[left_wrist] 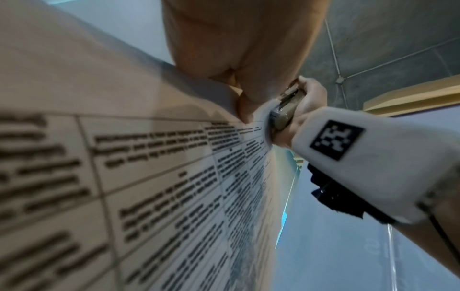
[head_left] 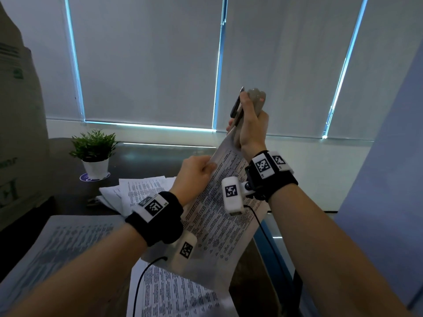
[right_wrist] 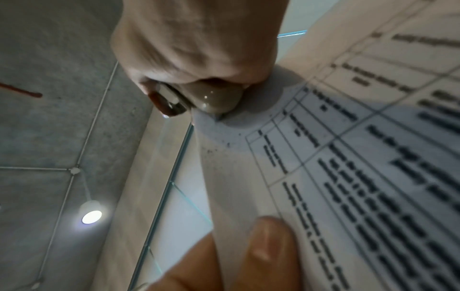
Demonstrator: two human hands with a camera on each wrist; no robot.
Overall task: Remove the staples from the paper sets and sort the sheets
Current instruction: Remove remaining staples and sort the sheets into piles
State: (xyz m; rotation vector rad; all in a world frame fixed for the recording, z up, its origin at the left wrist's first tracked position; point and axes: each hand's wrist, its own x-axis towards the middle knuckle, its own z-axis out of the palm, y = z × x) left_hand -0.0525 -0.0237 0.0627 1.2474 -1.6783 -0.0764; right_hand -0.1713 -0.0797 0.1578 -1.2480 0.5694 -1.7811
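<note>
Two hands hold one printed paper set up in the air above the table.

Left hand pinches the set's left edge, thumb on the printed face; right hand is curled round a beige staple remover, its tip at the set's far top corner. Loose sheets lie on the table beneath, near a small potted plant at the far left.
</note>
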